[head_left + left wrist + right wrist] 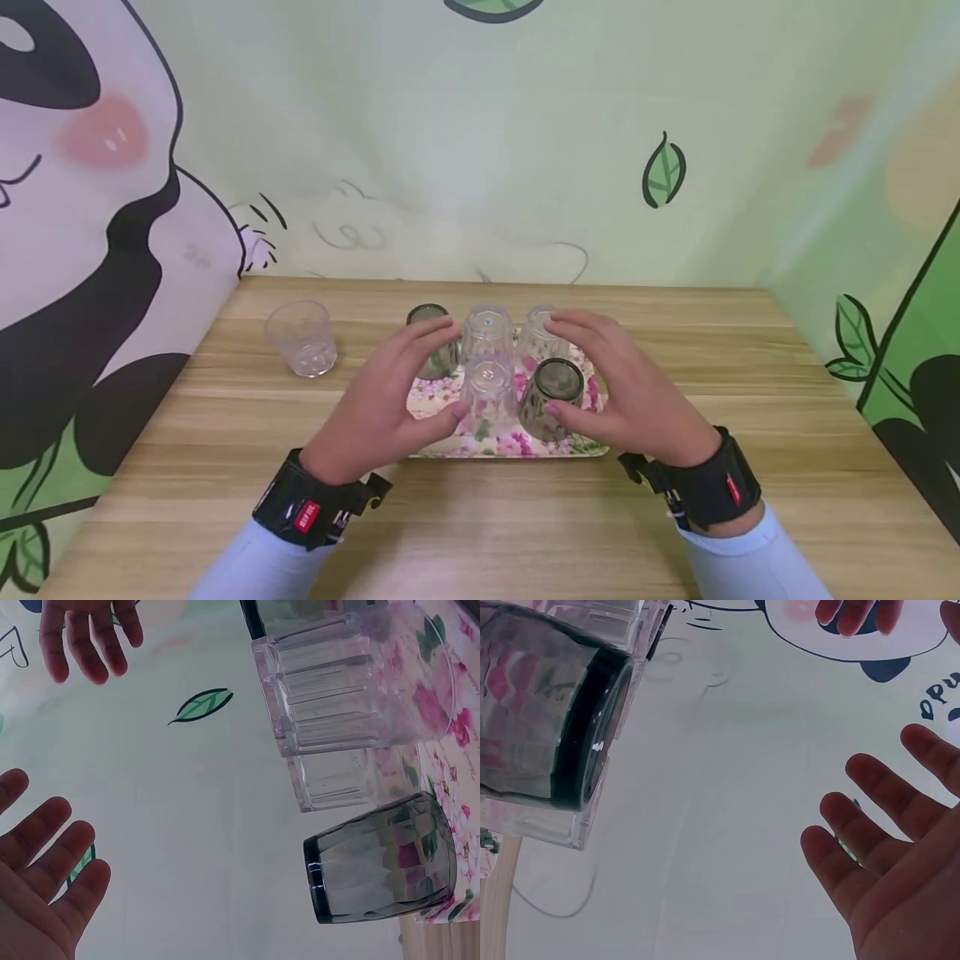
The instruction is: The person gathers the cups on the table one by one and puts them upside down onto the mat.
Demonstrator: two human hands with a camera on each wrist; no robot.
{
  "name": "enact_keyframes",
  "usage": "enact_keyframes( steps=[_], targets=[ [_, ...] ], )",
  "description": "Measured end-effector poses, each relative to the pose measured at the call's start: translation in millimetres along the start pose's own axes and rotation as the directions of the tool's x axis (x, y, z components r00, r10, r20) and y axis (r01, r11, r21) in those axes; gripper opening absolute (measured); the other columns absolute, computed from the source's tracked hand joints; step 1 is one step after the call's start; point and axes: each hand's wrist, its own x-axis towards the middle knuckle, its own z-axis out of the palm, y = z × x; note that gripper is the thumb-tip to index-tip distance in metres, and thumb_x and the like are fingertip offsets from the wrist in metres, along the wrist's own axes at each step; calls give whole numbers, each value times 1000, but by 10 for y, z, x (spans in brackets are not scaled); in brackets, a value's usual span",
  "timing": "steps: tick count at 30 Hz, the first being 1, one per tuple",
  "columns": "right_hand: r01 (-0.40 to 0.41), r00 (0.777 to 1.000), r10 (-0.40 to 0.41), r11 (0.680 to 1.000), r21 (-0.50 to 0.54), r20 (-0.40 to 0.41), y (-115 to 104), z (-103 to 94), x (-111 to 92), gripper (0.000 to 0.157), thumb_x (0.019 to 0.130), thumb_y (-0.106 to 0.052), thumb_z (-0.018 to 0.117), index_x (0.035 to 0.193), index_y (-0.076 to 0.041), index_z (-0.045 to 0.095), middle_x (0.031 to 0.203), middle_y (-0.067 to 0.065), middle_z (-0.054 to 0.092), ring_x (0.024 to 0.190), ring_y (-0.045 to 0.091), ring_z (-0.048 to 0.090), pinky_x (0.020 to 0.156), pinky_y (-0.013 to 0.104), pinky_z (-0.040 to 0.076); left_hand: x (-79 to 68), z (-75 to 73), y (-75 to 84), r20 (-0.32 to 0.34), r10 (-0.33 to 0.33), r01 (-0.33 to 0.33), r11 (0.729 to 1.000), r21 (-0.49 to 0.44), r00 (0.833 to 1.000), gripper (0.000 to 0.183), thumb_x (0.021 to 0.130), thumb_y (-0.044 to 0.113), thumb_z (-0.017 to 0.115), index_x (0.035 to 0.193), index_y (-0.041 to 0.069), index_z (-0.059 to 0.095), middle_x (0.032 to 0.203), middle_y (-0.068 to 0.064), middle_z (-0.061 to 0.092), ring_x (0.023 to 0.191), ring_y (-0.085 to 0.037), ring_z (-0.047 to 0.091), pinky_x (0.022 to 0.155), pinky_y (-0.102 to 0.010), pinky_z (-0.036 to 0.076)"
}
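Note:
Both hands hover over a flowered tray, palms facing each other and fingers spread. Upside-down glasses stand on it: a smoky glass at the back left, a clear glass at the back middle, another clear glass at the back right. In front are a clear glass in the middle and a smoky glass to its right. My left hand holds nothing, its thumb overlapping the front clear glass's edge. Empty too is my right hand, thumb beside the front smoky glass.
Left of the tray, one more clear glass stands upright on the wooden table. A wall with panda and leaf drawings rises behind the table's back edge. Each wrist wears a black strap.

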Motion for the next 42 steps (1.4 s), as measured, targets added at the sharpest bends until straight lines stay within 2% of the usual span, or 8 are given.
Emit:
enact_keyframes(
  steps=[10, 24, 33, 42],
  targets=[
    [16, 1000, -16, 1000, 13, -21, -26, 31, -21, 82, 76, -29, 80, 147, -6, 45, 150, 21, 48, 141, 33, 41, 113, 61, 44, -58, -15, 45, 52, -14, 15, 1000, -17, 999, 79, 80, 35, 76, 149, 9, 46, 152, -18, 51, 139, -31, 47, 111, -58, 49],
    [50, 999, -49, 999, 19, -20, 7, 21, 5, 85, 77, -31, 80, 149, -7, 42, 151, 21, 47, 140, 34, 41, 112, 62, 45, -31, -8, 20, 48, 1, -1, 1000, -7, 999, 78, 81, 34, 75, 148, 8, 46, 153, -16, 50, 139, -29, 46, 113, -56, 48],
    [25, 1000, -25, 1000, -4, -5, 9, -22, -9, 85, 78, -37, 80, 148, -8, 42, 153, 23, 42, 141, 36, 39, 111, 65, 44, -8, 15, 10, 29, 25, -24, 1000, -11, 999, 80, 80, 34, 76, 148, 9, 46, 152, -18, 50, 139, -30, 46, 114, -56, 47],
    [-9, 1000, 9, 1000, -4, 26, 7, -5, -31, 86, 77, -32, 81, 150, -10, 41, 155, 20, 42, 142, 33, 40, 112, 62, 45, 3, 27, 28, 47, 31, -32, 999, 10, 998, 79, 80, 37, 74, 148, 8, 47, 151, -20, 52, 137, -34, 48, 110, -61, 48]
  ],
)
